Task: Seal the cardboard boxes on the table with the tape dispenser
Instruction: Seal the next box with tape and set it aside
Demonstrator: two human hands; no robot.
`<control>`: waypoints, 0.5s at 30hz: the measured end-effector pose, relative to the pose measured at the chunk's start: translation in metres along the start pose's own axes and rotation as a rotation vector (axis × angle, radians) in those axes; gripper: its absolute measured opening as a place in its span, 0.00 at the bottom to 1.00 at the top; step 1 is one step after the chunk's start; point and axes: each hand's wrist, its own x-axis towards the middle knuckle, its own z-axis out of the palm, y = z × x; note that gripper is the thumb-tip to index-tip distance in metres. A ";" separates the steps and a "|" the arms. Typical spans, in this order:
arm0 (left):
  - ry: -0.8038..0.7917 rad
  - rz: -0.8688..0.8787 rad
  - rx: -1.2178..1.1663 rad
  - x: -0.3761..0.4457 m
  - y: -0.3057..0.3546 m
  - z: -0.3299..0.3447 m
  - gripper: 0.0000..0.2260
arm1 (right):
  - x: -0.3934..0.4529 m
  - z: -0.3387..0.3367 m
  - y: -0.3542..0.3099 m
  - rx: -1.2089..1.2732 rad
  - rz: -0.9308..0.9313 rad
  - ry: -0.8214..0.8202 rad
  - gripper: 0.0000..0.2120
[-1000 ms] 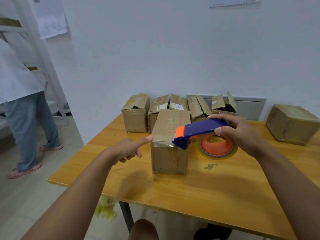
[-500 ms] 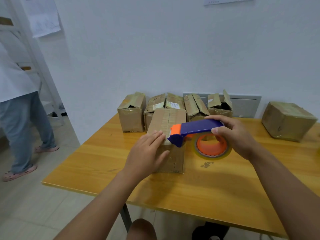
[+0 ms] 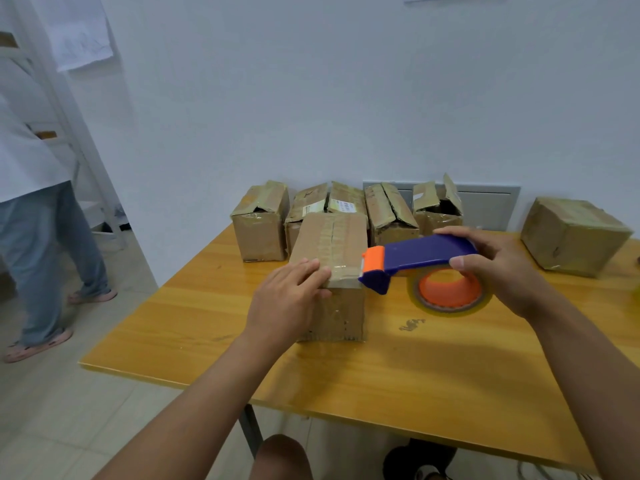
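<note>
A closed cardboard box (image 3: 332, 244) stands on the wooden table (image 3: 398, 368) in front of me, with tape across its near top edge. My left hand (image 3: 287, 303) lies flat over the box's near left corner, fingers straight, pressing the tape. My right hand (image 3: 502, 268) grips the blue and orange tape dispenser (image 3: 419, 258) by its handle. Its orange nose touches the box's near right top corner. The tape roll (image 3: 450, 292) hangs under the handle, just above the table.
Several open-flapped boxes (image 3: 388, 209) stand in a row against the wall behind. A taped box (image 3: 571, 233) sits at the far right. A person (image 3: 38, 209) stands on the floor to the left of the table.
My left hand moved from beside the box onto its near top edge and now lies flat there. The dispenser stays at the box's right corner.
</note>
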 end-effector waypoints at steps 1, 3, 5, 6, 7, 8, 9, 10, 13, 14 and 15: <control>-0.011 -0.003 0.004 0.002 0.002 0.000 0.12 | -0.003 -0.004 0.002 -0.005 0.006 -0.002 0.24; -0.037 -0.011 0.039 0.006 0.007 -0.001 0.13 | -0.007 -0.005 0.007 -0.013 0.021 -0.015 0.23; -0.085 -0.051 0.078 0.011 0.016 -0.003 0.21 | -0.009 -0.002 0.010 -0.023 0.033 -0.007 0.22; -0.094 -0.061 0.099 0.013 0.020 -0.005 0.25 | -0.008 0.000 0.011 -0.027 0.034 -0.003 0.22; -0.098 -0.055 0.113 0.015 0.023 -0.005 0.29 | -0.008 0.001 0.012 -0.025 0.034 -0.002 0.22; -0.103 -0.035 0.105 0.016 0.027 -0.005 0.30 | -0.008 0.002 0.012 -0.019 0.037 -0.002 0.22; -0.109 -0.009 0.071 0.017 0.029 -0.005 0.30 | -0.008 0.002 0.012 -0.009 0.041 0.000 0.23; -0.124 0.005 0.029 0.019 0.031 -0.004 0.29 | -0.008 0.002 0.013 0.003 0.044 0.004 0.23; -0.177 -0.002 -0.035 0.023 0.032 -0.002 0.24 | -0.008 0.004 0.016 0.015 0.042 0.017 0.22; -0.153 -0.001 -0.046 0.023 0.031 0.001 0.22 | -0.009 0.004 0.017 0.022 0.041 0.021 0.22; -0.123 0.001 -0.057 0.022 0.029 0.004 0.20 | -0.010 0.005 0.018 0.030 0.044 0.023 0.22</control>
